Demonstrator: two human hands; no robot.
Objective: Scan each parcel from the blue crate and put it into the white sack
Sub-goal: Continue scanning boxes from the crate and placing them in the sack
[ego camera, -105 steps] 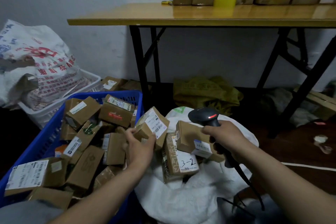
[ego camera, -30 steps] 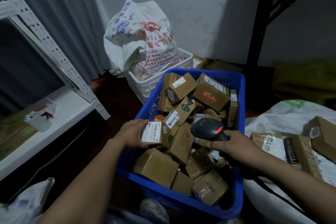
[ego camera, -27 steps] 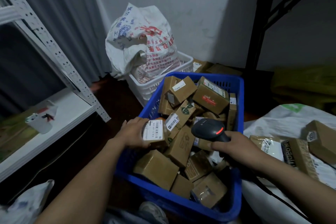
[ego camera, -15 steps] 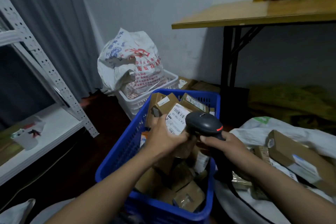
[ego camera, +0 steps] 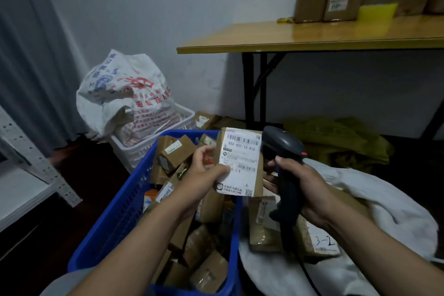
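My left hand point(ego camera: 204, 174) grips a brown cardboard parcel point(ego camera: 242, 163) above the blue crate point(ego camera: 115, 218), its white barcode label facing me. My right hand point(ego camera: 305, 190) holds a dark handheld scanner point(ego camera: 283, 149) by its handle, the scanner head just right of the parcel's top edge. Several more brown parcels lie in the crate. The white sack point(ego camera: 389, 214) lies at the right with parcels in it, one marked "3-2" point(ego camera: 319, 240).
A printed white bag point(ego camera: 125, 94) sits in a white basket point(ego camera: 149, 146) behind the crate. A yellow-topped folding table point(ego camera: 312, 36) with cardboard boxes stands at the back right, a green sack point(ego camera: 341, 142) under it. A white metal shelf point(ego camera: 28, 175) is at the left.
My left hand has lifted a labelled parcel out of the crate and brought it up beside the scanner. The view has swung right and up, toward the table and sack.
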